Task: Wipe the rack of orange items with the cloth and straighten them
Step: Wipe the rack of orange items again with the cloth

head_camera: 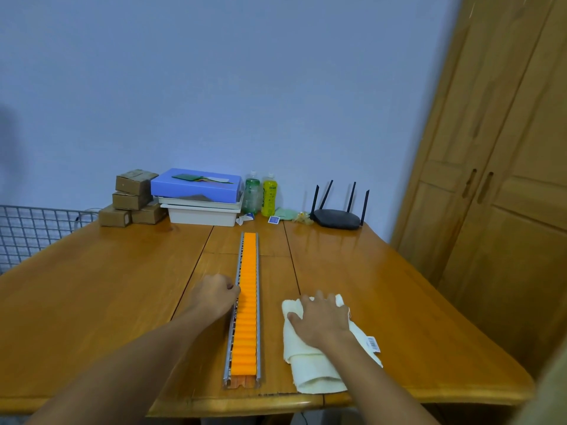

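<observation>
A long metal rack [258, 289] filled with a row of orange rollers [247, 302] lies lengthwise down the middle of the wooden table [92, 296]. My left hand [214, 294] rests against the rack's left rail about midway along, its fingers curled at the rail. To the right of the rack lies a cream cloth [310, 363], folded, with a barcode tag on it. My right hand [320, 322] lies flat on the cloth's upper part, fingers spread and pressing it to the table.
At the table's far edge stand cardboard boxes [133, 197], a blue box on white trays [198, 194], two bottles [260, 194] and a black router [337, 217]. A wire grid [30, 228] is at the left. A wooden wardrobe [497, 194] stands on the right.
</observation>
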Demonstrator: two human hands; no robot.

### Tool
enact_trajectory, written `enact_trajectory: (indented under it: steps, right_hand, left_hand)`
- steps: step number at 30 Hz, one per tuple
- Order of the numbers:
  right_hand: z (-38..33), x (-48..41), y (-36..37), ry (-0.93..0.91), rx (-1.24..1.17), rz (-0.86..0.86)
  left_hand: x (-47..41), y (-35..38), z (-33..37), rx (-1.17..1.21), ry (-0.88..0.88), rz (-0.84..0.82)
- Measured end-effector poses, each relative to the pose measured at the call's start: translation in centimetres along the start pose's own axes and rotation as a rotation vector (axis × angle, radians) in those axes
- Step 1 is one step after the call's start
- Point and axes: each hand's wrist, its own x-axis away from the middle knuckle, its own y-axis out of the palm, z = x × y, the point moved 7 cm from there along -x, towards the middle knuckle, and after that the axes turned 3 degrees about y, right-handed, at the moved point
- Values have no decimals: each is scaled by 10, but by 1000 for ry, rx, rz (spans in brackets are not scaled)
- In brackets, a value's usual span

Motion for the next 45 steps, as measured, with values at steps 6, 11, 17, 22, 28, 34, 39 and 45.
enact_trajectory:
  steps: [6,11,17,22,28,34,39,45]
  right_hand:
    - [-11,-16,-4,-89,-55,75]
    - [-14,-32,-6,-108,-65,109]
    - [-17,-59,-12,-134,-93,153]
    - [-24,-92,-21,-152,-106,169]
    - [-40,-136,-22,-148,-218,256]
    - [-51,-177,-13,-154,-303,351]
    - [-47,-219,-3,-104,-420,385]
    - [-54,-277,6,-104,-546,359]
  left_hand:
    - [-12,2,-9,78,-54,18]
    - [-22,6,-13,96,-64,25]
    - [-49,7,-25,92,-64,30]
    - [-74,11,-30,49,-12,63]
    - [-112,27,-28,107,40,64]
    - [-152,33,-32,89,67,94]
    - [-182,38,-39,74,66,99]
    - [-200,50,-46,57,85,119]
